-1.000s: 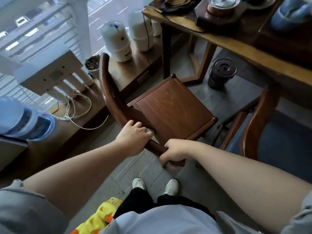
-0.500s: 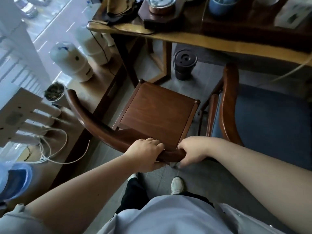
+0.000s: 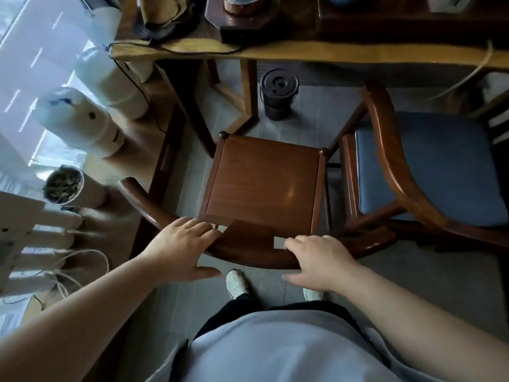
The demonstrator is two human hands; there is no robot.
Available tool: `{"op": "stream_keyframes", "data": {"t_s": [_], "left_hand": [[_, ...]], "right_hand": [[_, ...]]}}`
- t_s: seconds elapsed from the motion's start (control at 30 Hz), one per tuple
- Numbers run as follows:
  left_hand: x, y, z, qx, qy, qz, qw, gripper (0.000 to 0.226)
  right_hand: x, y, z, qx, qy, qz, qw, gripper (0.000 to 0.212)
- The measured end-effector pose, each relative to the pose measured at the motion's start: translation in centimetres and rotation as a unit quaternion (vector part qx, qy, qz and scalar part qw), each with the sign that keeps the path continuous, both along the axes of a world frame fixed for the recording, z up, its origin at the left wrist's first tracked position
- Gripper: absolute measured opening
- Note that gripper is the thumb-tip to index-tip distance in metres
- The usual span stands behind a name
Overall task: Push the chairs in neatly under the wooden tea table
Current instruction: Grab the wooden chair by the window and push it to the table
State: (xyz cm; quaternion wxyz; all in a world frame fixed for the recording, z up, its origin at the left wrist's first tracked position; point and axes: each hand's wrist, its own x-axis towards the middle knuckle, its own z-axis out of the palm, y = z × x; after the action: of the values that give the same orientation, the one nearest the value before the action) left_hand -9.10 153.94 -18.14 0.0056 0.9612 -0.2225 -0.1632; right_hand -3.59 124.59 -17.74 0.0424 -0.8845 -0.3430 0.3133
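Observation:
A dark wooden chair [image 3: 264, 183] with a bare square seat stands in front of me, facing the wooden tea table [image 3: 330, 53]. Its front edge is short of the table's edge. My left hand [image 3: 179, 249] lies on the left part of its curved back rail [image 3: 248, 253], fingers over the top and thumb spread on the near side. On the right part of the rail sits my right hand [image 3: 316, 260], held the same way. A second chair with a blue cushion [image 3: 429, 166] stands close on the right, angled, its armrest almost touching the first chair.
A black lidded bucket [image 3: 278, 93] stands on the floor under the table beside a table leg [image 3: 248, 89]. On a low wooden ledge to the left are white tanks [image 3: 80, 122], a small plant pot [image 3: 64, 184] and a white filter unit [image 3: 27, 230] with cords.
The chair has turned to face the table squarely and has moved towards it. Both hands have shifted apart along the back rail, and their fingers have loosened.

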Motion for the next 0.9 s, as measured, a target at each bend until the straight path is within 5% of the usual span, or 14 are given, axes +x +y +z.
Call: {"op": "stream_keyframes", "data": {"t_s": [0.33,0.7,0.9], "left_hand": [[3.8,2.7,-0.2,0.098,0.062,-0.025,0.993,0.029],[8.8,7.0,0.9,0.169,0.106,-0.028,0.980,0.007],[7.4,5.5,-0.3,0.136,0.110,-0.014,0.985,0.014]], "right_hand": [[-1.3,3.5,-0.1,-0.053,-0.048,-0.078,0.994,0.030],[0.5,8.7,-0.8,-0.037,-0.069,-0.070,0.994,0.035],[0.7,6.1,-1.0,-0.044,-0.050,-0.035,0.997,0.030]]}}
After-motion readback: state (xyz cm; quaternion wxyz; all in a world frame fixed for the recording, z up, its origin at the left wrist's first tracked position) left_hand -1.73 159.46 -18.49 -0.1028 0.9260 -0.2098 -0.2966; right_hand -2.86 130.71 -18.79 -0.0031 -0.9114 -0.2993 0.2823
